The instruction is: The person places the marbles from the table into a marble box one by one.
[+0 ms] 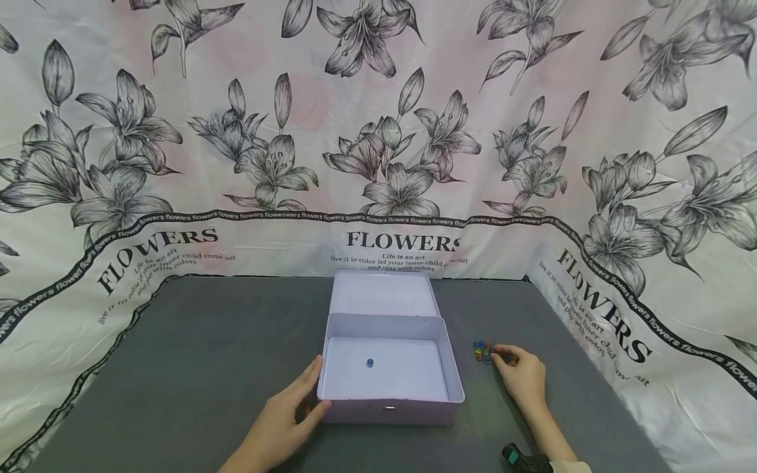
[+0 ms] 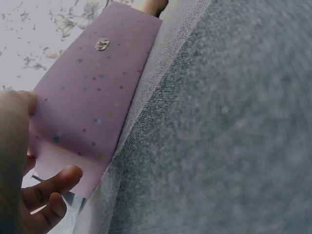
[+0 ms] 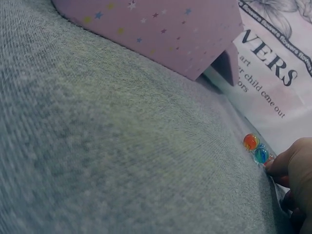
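An open box [image 1: 387,412], lilac outside with small stars in the left wrist view, stands on the table with its lid [image 1: 383,293] tipped back. One blue marble [image 1: 370,362] lies on its white floor. At the box's front left corner is my left hand [image 1: 282,420], thumb at the front and extended fingers along the left side. Right of the box sits a cluster of coloured glass marbles [image 1: 480,351]. My right hand [image 1: 523,376] has bent fingers, the tips right at the cluster's right edge beside a blue-green marble [image 3: 262,156]. Whether they pinch one I cannot tell.
The grey cloth-covered table [image 1: 225,348] runs back to a hanging flower-print sheet [image 1: 284,243], which also encloses both sides. A black wrist strap [image 1: 523,460] shows on my right forearm. The raised lid stands close to the sheet at the back.
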